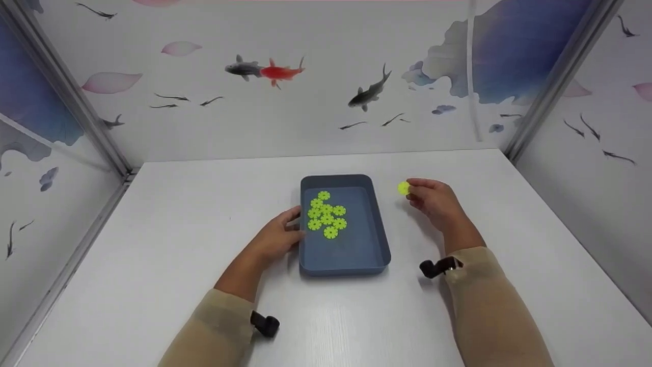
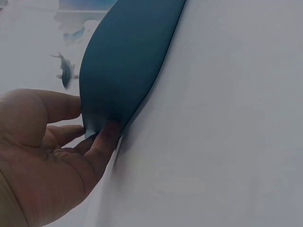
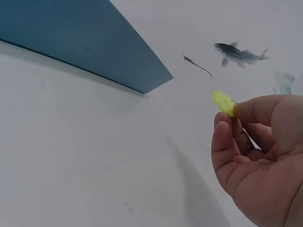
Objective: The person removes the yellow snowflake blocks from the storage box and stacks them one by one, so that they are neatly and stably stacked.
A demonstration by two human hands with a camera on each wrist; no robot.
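A blue-grey rectangular tray (image 1: 364, 244) lies on the white table. Several flat yellow-green notched discs (image 1: 326, 218), shaped like small snowflakes, lie in its left part, some overlapping. My left hand (image 1: 277, 237) holds the tray at its left side; in the left wrist view the thumb meets the rim and the other fingers reach the outer wall (image 2: 123, 61). To the right of the tray, my right hand (image 1: 433, 201) pinches one yellow snowflake disc (image 3: 222, 102) between thumb and fingers, above the table.
The white table (image 1: 178, 229) extends around the tray. Wall panels (image 1: 305, 117) printed with fish and petals enclose its back and sides. Metal posts (image 1: 555, 76) stand at the back corners. Each sleeve carries a small black camera (image 1: 440, 266).
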